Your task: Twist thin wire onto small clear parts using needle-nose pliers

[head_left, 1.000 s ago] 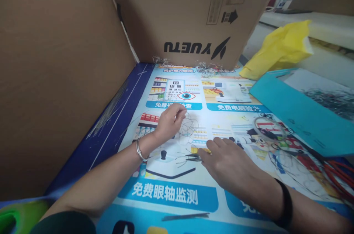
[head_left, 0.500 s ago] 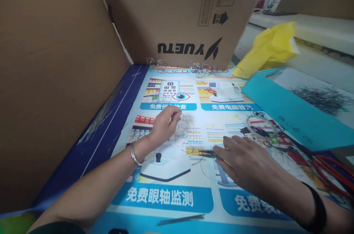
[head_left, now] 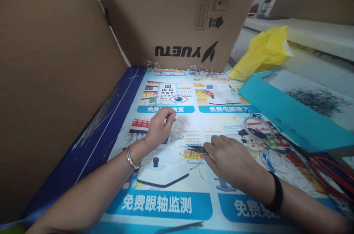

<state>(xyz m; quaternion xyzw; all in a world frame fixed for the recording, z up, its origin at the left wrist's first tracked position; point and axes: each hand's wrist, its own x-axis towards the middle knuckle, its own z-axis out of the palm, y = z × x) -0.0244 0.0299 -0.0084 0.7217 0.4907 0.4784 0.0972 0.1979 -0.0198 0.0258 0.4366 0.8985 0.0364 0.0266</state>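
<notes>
Pliers (head_left: 197, 148) have shifted leftward since the earlier frame, farther from the teal box (head_left: 284, 116) and closer to the loose wire coil (head_left: 180, 130) left of it. With my right grip (head_left: 231, 156) closed around their handles, I hold them beside thin strands (head_left: 190, 160); whether they pinch one, I cannot tell. My left grip (head_left: 160, 127) is narrow, apparently pinching the coil's edge. I judge this piece unfinished: its loops are slack and uneven. Inside the teal box lies a heap of wire bits (head_left: 315, 101), perhaps work already done, perhaps offcuts. Straight dark wires (head_left: 179, 227), left of the box and nearer me, look untouched.
</notes>
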